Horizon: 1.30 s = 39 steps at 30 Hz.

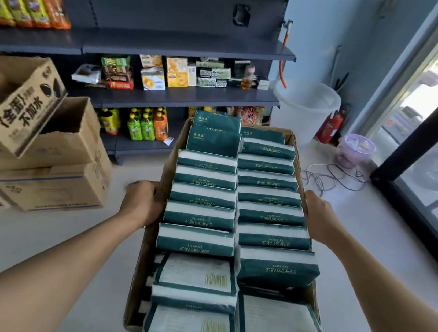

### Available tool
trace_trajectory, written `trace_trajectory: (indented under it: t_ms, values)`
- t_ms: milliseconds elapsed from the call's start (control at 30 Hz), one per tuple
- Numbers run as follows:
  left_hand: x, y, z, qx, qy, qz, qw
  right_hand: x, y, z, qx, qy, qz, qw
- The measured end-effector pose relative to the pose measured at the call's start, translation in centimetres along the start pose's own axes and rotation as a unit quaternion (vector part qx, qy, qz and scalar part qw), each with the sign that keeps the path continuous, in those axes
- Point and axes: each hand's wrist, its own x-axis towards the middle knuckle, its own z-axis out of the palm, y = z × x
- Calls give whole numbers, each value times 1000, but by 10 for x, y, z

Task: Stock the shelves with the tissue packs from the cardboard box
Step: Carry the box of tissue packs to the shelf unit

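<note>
An open cardboard box (143, 265) sits in front of me, held off the floor between both arms. It is packed with several green-and-white tissue packs (199, 215) in two rows. My left hand (141, 201) grips the box's left wall, fingers curled under the side. My right hand (317, 216) grips the right wall (292, 139), its fingertips hidden behind the cardboard. The dark grey shelves (190, 40) stand ahead; the upper right shelf board is bare.
Stacked cardboard boxes (33, 137) sit at the left on the floor. Lower shelves carry snack packs (154, 78) and drink bottles (145, 124). A white bucket (305, 104), a red extinguisher (330, 125), a purple basket (355, 148) and loose cables (332, 173) lie at the right by a glass door.
</note>
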Motion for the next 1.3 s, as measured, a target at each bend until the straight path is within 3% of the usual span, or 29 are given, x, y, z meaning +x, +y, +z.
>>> trace_trajectory:
  t_ms: [733,1033,1300]
  values:
    - [150,44,-14,28,-39,43,998,114,-16,-5,24,36,35,998]
    - [203,83,2,43,-41,71,996,169,7,-21,23,61,39,997]
    - [267,135,38,9,-35,42,998,258,43,-43,27,61,26,997]
